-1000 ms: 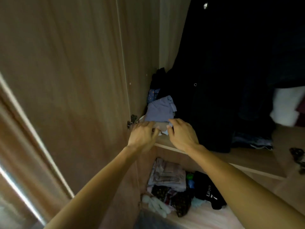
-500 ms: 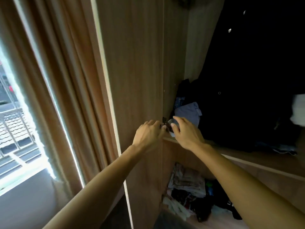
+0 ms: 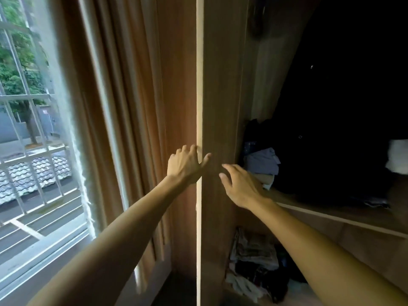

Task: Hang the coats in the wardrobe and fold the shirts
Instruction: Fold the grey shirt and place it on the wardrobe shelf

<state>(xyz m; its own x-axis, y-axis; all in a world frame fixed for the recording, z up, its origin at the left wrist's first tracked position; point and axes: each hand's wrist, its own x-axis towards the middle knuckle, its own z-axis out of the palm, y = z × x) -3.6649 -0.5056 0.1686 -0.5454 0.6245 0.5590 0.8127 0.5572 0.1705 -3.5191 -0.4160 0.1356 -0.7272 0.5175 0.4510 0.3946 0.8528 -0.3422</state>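
The wooden wardrobe door (image 3: 217,107) stands edge-on in the middle of the view. My left hand (image 3: 186,165) grips its pale front edge, fingers on the outer side and thumb on the inner face. Just right of it, my right hand (image 3: 239,186) hovers with fingers spread, holding nothing. Behind that hand a folded blue shirt (image 3: 262,161) lies on top of a small pile on the wardrobe shelf (image 3: 331,215). Dark coats (image 3: 344,102) hang above the shelf in deep shadow.
A brown curtain (image 3: 136,120) hangs left of the door, beside a barred window (image 3: 28,133). The lower compartment holds a heap of folded and loose clothes (image 3: 254,252). Something white (image 3: 398,159) shows at the right edge.
Both hands have come off the shirt pile on the shelf. My left hand moved left onto the door's edge, my right hand pulled back and opened, and the view swung left toward the window.
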